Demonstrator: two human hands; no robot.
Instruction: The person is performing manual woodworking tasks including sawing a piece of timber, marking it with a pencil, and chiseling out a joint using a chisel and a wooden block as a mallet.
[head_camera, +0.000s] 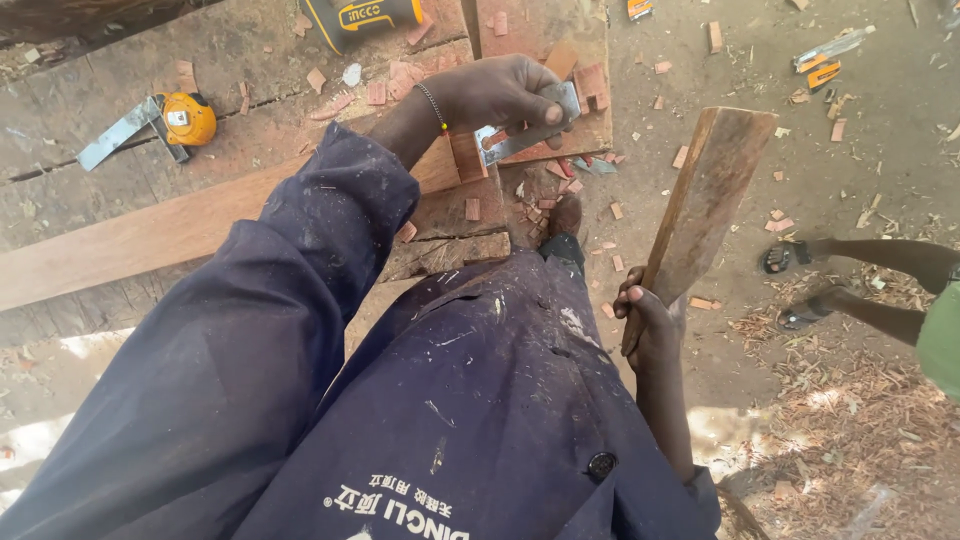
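Observation:
My left hand (497, 92) reaches out from a dark blue sleeve and grips a flat metal chisel (528, 137). The blade is set on the end of a reddish wooden plank (150, 235) lying across a rough workbench (90, 80). My right hand (648, 322) holds a flat wooden bat (705, 200) by its lower end. The bat is raised upright to the right of the bench, apart from the chisel. Small reddish wood chips (385, 90) lie around the cut.
A yellow tape measure (188, 118) rests on a metal square (112, 137) at the bench's left. A yellow and black power tool (360, 15) lies at the top edge. Another person's sandalled feet (795, 285) stand on the shaving-strewn dirt to the right.

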